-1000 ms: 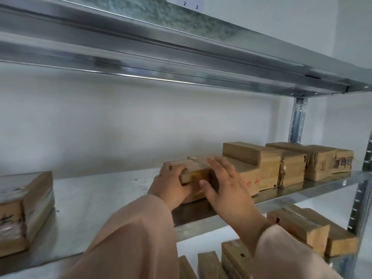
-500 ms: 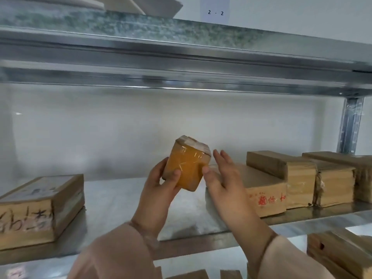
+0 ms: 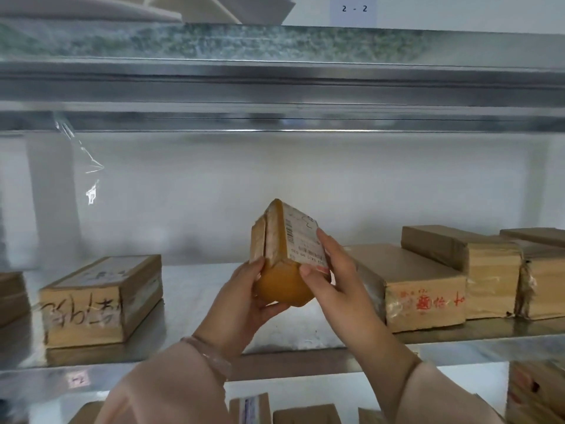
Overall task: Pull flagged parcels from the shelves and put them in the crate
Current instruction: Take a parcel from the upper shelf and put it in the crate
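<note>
A small brown taped parcel [image 3: 276, 240] with a white barcode label is held up, tilted, in front of the middle shelf [image 3: 189, 289]. My left hand [image 3: 247, 296] cups it from below and the left, fingers curled round its lower edge. My right hand [image 3: 331, 272] grips its right side, thumb on the lower front and fingers over the label. No crate is in view.
A parcel with black handwriting [image 3: 101, 301] lies at the left of the metal shelf. A parcel with red writing [image 3: 422, 289] and two more [image 3: 477, 264] lie at the right. More parcels [image 3: 305, 414] sit on the shelf below. Another shelf beam [image 3: 275, 87] runs overhead.
The small parcel was lifted off the shelf from beside the red-lettered parcel and turned, so its white label now faces me. My right hand went from beside it to gripping it.
</note>
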A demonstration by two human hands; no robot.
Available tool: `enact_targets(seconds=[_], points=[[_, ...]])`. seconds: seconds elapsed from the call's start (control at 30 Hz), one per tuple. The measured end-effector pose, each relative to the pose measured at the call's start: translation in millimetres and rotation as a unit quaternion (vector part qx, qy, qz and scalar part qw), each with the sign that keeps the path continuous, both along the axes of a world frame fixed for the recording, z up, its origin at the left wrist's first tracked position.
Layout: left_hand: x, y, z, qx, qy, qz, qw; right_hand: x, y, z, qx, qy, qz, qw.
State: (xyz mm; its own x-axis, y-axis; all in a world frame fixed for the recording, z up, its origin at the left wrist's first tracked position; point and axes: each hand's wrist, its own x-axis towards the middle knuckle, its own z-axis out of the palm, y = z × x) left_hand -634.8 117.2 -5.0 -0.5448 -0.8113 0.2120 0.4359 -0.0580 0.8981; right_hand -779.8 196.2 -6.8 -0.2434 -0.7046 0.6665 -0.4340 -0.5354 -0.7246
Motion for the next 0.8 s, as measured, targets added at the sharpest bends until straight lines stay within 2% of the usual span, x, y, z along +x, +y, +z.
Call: enact_targets(seconds=[0.1,0.17,0.23,0.33,0.4,0.6,0.7,0.8], points=[[6,2,-5,-0.005,-0.002,0.041,0.999,2,-2,-1,0.051,0.009,0.016,0.999],[11,3,-6,-0.087,-0.078,0.147,0.982,4,-6,-5,0.068,0.037,-0.006,0.997],[18,4,-4,-0.17,-0.138,0.236,0.947,7,-11,-10,0.06,0.07,-0.036,0.995],[30,6,-2,-0.173,-0.131,0.213,0.953,19,-21,-12,0.083,0.1,-0.049,0.99],[37,5,-1,-0.165,-0.155,0.194,0.955,30,-29,-12,0.102,0.098,-0.054,0.988],[53,-17,-5,-0.19,-0.276,0.22,0.916,43,-42,-24,0.149,0.155,-0.05,0.975],[54,-24,-5,-0.224,-0.306,0.24,0.893,41,-29,-25,0.1,0.194,-0.122,0.968],[52,-24,1,-0.282,-0.306,0.28,0.865,33,-2,-15,0.029,0.267,-0.213,0.939]])
